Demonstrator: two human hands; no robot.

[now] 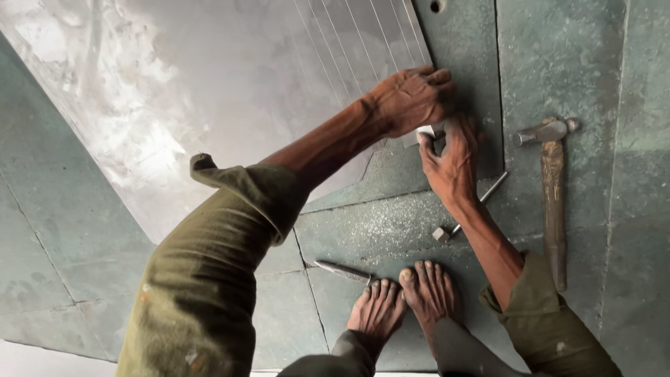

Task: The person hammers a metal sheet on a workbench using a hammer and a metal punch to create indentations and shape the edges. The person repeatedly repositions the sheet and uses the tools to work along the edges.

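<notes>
The left hand presses down on the corner of the metal sheet, fingers curled, while the right hand pinches a small pale piece at that same edge. This looks like a marking or lining-up step at the corner. Next likely needs the hammer, lying just right, or the rod under the wrist.

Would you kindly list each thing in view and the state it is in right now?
Metal sheet: flat on the floor, scored with parallel lines near its corner.
Left hand: pressed down on the sheet's corner.
Right hand: pinching a small metal piece at the sheet's edge.
Hammer: lying on the floor, untouched.
Rod: lying by the right wrist, untouched.
Pointed tool: lying by the feet, untouched.
</notes>
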